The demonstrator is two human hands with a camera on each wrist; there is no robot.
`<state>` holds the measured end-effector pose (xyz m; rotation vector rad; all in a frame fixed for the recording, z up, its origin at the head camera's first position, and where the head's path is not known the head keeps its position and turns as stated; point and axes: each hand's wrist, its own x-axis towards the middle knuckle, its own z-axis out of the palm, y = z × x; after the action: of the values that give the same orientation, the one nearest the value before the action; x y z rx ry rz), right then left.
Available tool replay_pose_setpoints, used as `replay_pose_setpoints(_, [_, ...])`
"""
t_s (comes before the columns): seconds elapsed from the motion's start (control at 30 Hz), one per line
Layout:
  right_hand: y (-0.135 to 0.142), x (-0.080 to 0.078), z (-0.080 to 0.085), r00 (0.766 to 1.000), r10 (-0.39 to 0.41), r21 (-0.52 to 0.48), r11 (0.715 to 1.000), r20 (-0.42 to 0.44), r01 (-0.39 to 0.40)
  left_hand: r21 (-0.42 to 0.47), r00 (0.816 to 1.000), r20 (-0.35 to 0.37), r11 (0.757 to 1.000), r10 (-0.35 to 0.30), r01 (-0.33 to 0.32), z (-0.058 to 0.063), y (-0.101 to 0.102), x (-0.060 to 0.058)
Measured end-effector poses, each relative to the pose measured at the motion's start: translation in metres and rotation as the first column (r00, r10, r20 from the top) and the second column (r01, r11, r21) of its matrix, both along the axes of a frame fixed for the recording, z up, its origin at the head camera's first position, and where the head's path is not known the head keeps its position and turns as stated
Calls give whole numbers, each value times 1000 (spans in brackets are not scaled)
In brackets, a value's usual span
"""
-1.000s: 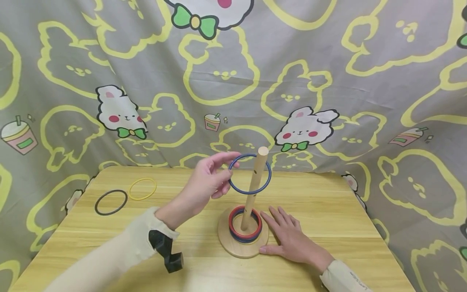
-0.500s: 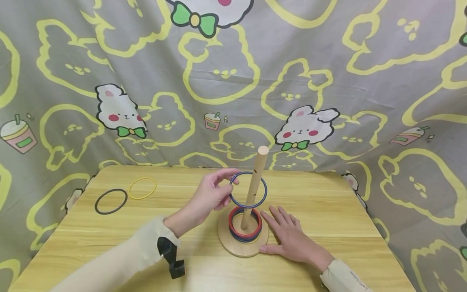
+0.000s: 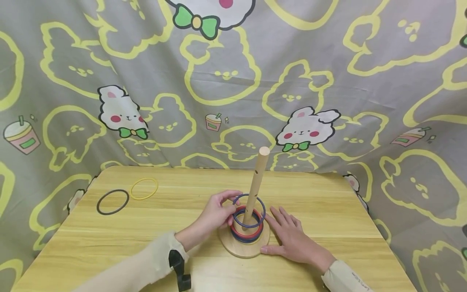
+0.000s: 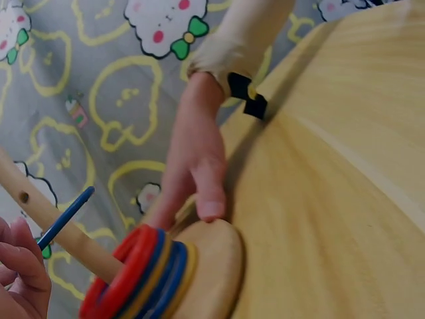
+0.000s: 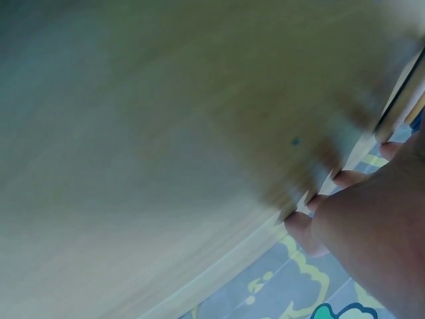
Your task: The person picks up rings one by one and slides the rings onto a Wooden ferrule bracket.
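My left hand [image 3: 217, 211] pinches a blue ring [image 3: 263, 205] by its left side. The ring encircles the wooden post [image 3: 256, 176], just above a stack of rings. A red ring [image 4: 143, 249] tops that stack, with blue and yellow rings under it, all around the post's foot. The round wooden base [image 3: 242, 250] sits flat on the table. On the base's right side rests my right hand [image 3: 292, 239], fingers straight and spread, thumb at the base's edge. In the left wrist view the held blue ring shows edge-on beside the tilted-looking post.
A black ring [image 3: 113, 202] and a yellow ring [image 3: 144, 189] lie on the wooden table [image 3: 175, 259] at the far left. Behind the table hangs a grey patterned curtain [image 3: 160, 73]. A black wrist camera [image 3: 179, 269] sticks out from the left sleeve.
My left hand has moved down with the blue ring, lowering it along the post from near the top to just over the stack. My right hand has stayed in place.
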<state>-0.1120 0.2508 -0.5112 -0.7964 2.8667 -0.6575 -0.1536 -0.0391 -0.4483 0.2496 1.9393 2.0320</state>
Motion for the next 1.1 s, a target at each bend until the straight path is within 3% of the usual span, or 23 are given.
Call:
replay_pose_setpoints(0.33, [-1, 0, 0, 1000, 3, -10, 1000, 2, -3, -72, 1000, 17, 997, 9, -8, -18, -7, 4])
replay_pose_setpoints(0.63, [0, 1, -1, 1000, 11, -12, 1000, 4, -11, -76, 999, 38, 997, 18, -15, -28, -6, 11])
replay_pose_setpoints(1.1, [0, 0, -2, 1000, 10, -12, 1000, 5, -10, -59, 999, 3, 998, 35, -34, -37, -3, 12])
